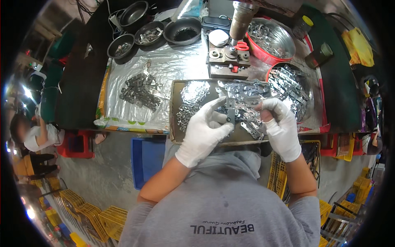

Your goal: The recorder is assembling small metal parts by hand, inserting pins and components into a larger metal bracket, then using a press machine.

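Both hands wear white gloves and meet over a shallow tray (175,111) at the near edge of the bench. The left hand (203,131) is closed in a pinch on a small metal bracket (230,109), thumb and fingers clamping its lower end just above the heaped parts. The right hand (279,123) is curled shut too, its fingertips gripping the bracket's upper right end, so the piece is held between both hands, tilted a little off the tray. Under the hands the tray carries a spread of shiny stamped plates (193,99), thicker on its right half. Just right of the tray stands a round steel bowl (308,103) filled with longer strips. Left of the tray, on a clear plastic sheet (127,66), lies a loose pile of darker brackets (140,90). Behind the tray sits a small press (230,53) with a cylinder above its block, and a red basin (267,53) lined with a steel bowl of parts stands just beside it. Four dark pans (150,33) are ranged along the far left of the bench. A blue crate (146,156) stands on the floor below the bench, and yellow crates (78,206) lie well apart at lower left
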The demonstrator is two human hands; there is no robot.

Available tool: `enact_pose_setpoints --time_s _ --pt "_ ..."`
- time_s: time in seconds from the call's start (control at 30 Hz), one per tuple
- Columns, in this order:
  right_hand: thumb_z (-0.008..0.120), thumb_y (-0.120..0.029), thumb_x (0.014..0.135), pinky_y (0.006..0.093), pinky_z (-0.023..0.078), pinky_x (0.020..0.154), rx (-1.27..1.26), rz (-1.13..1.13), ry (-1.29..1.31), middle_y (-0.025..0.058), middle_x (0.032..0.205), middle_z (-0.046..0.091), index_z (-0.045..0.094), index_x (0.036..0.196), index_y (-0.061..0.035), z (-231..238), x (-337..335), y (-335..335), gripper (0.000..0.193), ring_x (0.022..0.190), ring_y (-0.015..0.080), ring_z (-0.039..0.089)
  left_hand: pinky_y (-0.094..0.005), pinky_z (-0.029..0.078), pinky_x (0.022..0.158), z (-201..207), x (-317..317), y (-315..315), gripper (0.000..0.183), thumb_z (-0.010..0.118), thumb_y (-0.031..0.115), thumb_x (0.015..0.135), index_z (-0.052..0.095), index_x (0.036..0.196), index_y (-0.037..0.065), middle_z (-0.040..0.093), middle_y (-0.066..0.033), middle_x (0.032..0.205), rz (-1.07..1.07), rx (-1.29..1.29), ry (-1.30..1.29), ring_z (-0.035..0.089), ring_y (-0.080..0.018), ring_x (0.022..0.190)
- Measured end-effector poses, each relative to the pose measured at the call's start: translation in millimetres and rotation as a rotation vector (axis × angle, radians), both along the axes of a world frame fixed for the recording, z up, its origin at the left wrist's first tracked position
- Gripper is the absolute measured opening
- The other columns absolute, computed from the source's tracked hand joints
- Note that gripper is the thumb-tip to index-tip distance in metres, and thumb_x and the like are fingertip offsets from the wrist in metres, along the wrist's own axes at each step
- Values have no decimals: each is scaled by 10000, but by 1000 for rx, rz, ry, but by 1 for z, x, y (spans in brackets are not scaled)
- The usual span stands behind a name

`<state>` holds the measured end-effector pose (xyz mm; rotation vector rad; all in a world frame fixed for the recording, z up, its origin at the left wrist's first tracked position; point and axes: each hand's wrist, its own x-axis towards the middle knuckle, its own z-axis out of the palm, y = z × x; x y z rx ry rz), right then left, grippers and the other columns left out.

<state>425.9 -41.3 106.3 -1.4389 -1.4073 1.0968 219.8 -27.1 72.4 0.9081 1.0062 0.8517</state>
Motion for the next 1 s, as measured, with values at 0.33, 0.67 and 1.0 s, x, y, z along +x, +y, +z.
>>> enact_pose_setpoints --time_s 0.33,0.67,1.0 --pt "677 -61 897 205 456 659 -205 217 -49 7 860 656 650 1070 2 1 -11 8 186 714 32 532 -236 515 751 -4 -2 -1 700 706 -29 821 395 1448 -18 632 -87 987 -27 8 -41 617 -100 830" --pt "715 -24 841 228 440 570 -192 189 -128 18 736 629 642 1052 -6 -1 -12 18 225 620 34 526 -235 510 749 -4 -4 1 732 702 -31 818 363 1467 -19 623 -73 966 -50 26 -14 611 -100 831" --pt "743 -106 812 303 516 669 142 61 -375 89 826 687 695 977 -43 -34 0 40 183 718 182 660 -189 490 706 -4 -13 11 698 712 -18 815 415 1445 13 609 -37 932 142 78 32 609 -74 795"
